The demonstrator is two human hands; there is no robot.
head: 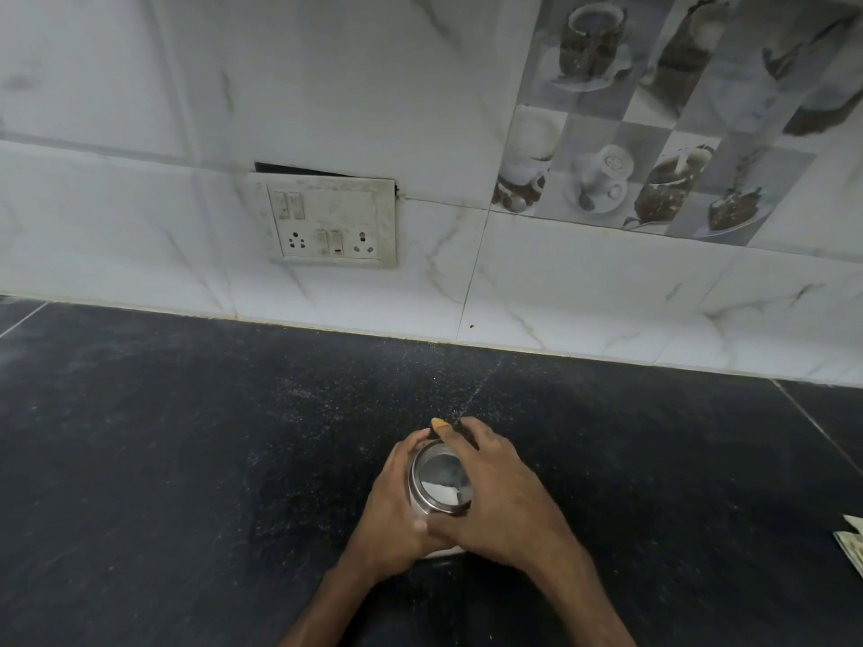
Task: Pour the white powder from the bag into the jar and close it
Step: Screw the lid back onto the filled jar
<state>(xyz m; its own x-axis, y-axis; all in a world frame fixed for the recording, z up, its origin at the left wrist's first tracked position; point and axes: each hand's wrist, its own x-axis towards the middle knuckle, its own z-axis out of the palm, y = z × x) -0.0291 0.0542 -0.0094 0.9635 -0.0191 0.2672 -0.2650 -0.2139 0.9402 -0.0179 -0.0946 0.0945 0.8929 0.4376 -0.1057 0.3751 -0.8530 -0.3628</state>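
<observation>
Dark desk [187, 459] under tiled wall [467, 109]; switch plate [332, 220] above; crumpled packet edge [852, 548] at far right, maybe the bag, cannot tell; left hand [397, 516] wraps jar [439, 492] side; right hand [504, 502] grips lid rim from top; white powder [446, 493] visible inside through clear lid; pouring judged done; closing under way, lid tightness not visible.

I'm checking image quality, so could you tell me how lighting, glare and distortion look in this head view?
Head view: dim, cool light; wide-angle bending curves the wall edge; soft glare on the jar lid between the left hand and right hand; the countertop looks grainy.
</observation>
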